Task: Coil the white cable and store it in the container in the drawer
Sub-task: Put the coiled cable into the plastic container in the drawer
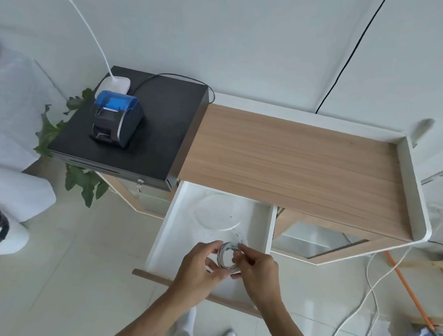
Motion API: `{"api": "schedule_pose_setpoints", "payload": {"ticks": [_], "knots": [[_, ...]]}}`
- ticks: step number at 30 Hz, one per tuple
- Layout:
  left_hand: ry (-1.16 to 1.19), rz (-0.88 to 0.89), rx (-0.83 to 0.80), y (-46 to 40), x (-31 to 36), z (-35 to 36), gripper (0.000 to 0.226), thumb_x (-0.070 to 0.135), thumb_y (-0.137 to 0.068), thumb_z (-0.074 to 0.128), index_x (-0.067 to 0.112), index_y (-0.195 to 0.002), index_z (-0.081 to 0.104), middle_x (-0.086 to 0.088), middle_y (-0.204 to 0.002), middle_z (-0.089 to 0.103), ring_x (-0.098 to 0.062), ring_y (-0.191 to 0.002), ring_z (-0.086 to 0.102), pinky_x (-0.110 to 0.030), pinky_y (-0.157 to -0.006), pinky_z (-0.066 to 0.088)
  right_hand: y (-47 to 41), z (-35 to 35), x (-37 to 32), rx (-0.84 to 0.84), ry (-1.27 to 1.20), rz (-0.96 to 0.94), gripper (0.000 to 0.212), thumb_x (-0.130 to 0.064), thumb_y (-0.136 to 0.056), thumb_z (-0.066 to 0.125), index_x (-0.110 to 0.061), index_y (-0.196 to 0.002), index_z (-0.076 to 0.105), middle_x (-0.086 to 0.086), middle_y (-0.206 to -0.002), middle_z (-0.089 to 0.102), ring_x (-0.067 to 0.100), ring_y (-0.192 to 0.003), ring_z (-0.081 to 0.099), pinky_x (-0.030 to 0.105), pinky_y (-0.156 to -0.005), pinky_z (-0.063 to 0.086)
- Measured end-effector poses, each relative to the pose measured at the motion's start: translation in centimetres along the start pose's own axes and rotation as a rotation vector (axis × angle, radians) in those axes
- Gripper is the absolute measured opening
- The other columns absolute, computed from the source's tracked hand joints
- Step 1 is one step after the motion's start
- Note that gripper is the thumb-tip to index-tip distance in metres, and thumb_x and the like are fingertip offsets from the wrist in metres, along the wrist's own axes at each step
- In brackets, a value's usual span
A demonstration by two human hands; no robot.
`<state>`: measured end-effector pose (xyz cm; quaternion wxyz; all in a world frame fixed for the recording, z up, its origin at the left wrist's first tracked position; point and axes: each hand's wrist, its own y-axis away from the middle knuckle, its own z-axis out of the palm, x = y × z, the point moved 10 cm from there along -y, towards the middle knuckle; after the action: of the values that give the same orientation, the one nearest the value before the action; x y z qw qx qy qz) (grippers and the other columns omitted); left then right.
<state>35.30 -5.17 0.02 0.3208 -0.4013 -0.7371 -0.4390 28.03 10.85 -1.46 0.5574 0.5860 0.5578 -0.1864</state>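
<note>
Left hand, right hand, coiled white cable, open drawer

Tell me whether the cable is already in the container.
No, the coiled cable is held between both hands above the open drawer, short of the round container.

Single view, head-worn, wide-angle. Looking steeply forward and down from standing height above an open white drawer. Facing a wood-topped cabinet at centre, with a wall at the far side. Sitting nearest to both hands at lower centre; floor tiles filling the near edge. Straight lines bending toward the frame's margins. No second view sharing the scene.
</note>
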Motion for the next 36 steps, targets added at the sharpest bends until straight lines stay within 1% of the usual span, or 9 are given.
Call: {"api": "schedule_pose_setpoints", "payload": {"ticks": [3, 7, 10, 15, 18, 21, 27, 32, 36], "knots": [[-0.033, -0.031, -0.024, -2.3, -2.9, 1.1, 0.056, 0.015, -0.085, 0.086, 0.058, -0.107, 0.058, 0.005, -0.116, 0.067, -0.004, -0.088, 0.070, -0.011, -0.075, 0.055, -2.3, 1.5, 2.4, -0.009, 0.068, 0.036, 0.032, -0.011, -0.101, 0.069, -0.015, -0.132, 0.075, 0.006, -0.085, 0.085, 0.015, -0.058, 0.080, 0.010, -0.057, 0.053], [-0.070, -0.114, -0.063, -4.7, -7.0, 2.4, 0.034, 0.019, -0.087, 0.084, 0.040, -0.111, 0.071, 0.001, -0.114, 0.068, -0.011, -0.085, 0.074, -0.024, -0.078, 0.063, -6.0, 4.8, 5.6, -0.123, 0.250, 0.049, 0.033, -0.017, -0.103, 0.066, -0.017, -0.135, 0.074, 0.007, -0.084, 0.083, 0.020, -0.064, 0.081, 0.025, -0.069, 0.063], [-0.122, -0.153, -0.054, -6.7, -10.3, 3.1, 0.030, 0.016, -0.089, 0.079, 0.026, -0.117, 0.076, -0.001, -0.110, 0.068, -0.016, -0.083, 0.077, -0.026, -0.078, 0.065, -8.3, 7.2, 7.8, -0.192, 0.347, 0.045, 0.038, -0.014, -0.102, 0.063, -0.022, -0.138, 0.071, 0.007, -0.088, 0.083, 0.026, -0.076, 0.081, 0.014, -0.069, 0.056], [-0.273, -0.147, -0.037, -9.8, -12.5, 4.5, 0.029, 0.011, -0.099, 0.067, 0.023, -0.124, 0.072, -0.003, -0.103, 0.061, -0.018, -0.087, 0.071, -0.026, -0.081, 0.061, -10.9, 9.7, 10.8, -0.238, 0.386, 0.096, 0.043, -0.012, -0.098, 0.066, -0.021, -0.140, 0.068, 0.010, -0.098, 0.081, 0.028, -0.082, 0.078, 0.027, -0.078, 0.059], [-0.373, -0.119, -0.061, -11.2, -12.7, 5.6, 0.042, 0.009, -0.106, 0.055, 0.023, -0.146, 0.060, -0.001, -0.108, 0.051, -0.017, -0.086, 0.060, -0.019, -0.081, 0.051, -12.0, 10.8, 11.7, -0.260, 0.476, 0.071, 0.051, -0.010, -0.099, 0.068, -0.020, -0.148, 0.060, 0.012, -0.115, 0.077, 0.026, -0.098, 0.072, 0.015, -0.082, 0.048], [-0.415, -0.106, -0.071, -12.1, -13.2, 6.6, 0.044, 0.008, -0.109, 0.053, 0.022, -0.151, 0.055, -0.003, -0.116, 0.051, -0.021, -0.101, 0.064, -0.021, -0.092, 0.053, -12.7, 11.6, 12.4, -0.280, 0.581, 0.021, 0.055, -0.002, -0.099, 0.064, -0.020, -0.151, 0.053, 0.011, -0.119, 0.071, 0.021, -0.098, 0.065, 0.005, -0.067, 0.040], [-0.508, -0.097, -0.139, -12.9, -13.9, 8.2, 0.040, 0.000, -0.106, 0.055, 0.011, -0.144, 0.058, -0.011, -0.128, 0.055, -0.025, -0.114, 0.065, -0.028, -0.101, 0.054, -13.4, 12.1, 13.9, -0.257, 0.802, 0.044, 0.056, -0.007, -0.098, 0.064, -0.020, -0.150, 0.048, 0.014, -0.114, 0.065, 0.026, -0.097, 0.067, 0.030, -0.088, 0.055], [-0.566, -0.089, -0.144, -13.3, -14.7, 8.8, 0.039, 0.001, -0.103, 0.060, 0.013, -0.140, 0.059, -0.008, -0.127, 0.056, -0.022, -0.111, 0.067, -0.029, -0.094, 0.057, -12.7, 11.5, 13.3, -0.244, 0.872, 0.023, 0.056, -0.002, -0.098, 0.063, -0.015, -0.150, 0.048, 0.012, -0.118, 0.065, 0.029, -0.102, 0.072, 0.035, -0.085, 0.062], [-0.570, -0.108, -0.141, -13.3, -14.6, 8.4, 0.034, 0.006, -0.105, 0.058, 0.012, -0.139, 0.059, -0.008, -0.131, 0.055, -0.026, -0.115, 0.069, -0.031, -0.096, 0.057, -11.5, 8.1, 10.4, -0.145, 0.860, -0.079, 0.028, -0.006, -0.095, 0.065, -0.013, -0.122, 0.063, 0.012, -0.104, 0.071, 0.037, -0.085, 0.073, 0.048, -0.070, 0.062]]}}
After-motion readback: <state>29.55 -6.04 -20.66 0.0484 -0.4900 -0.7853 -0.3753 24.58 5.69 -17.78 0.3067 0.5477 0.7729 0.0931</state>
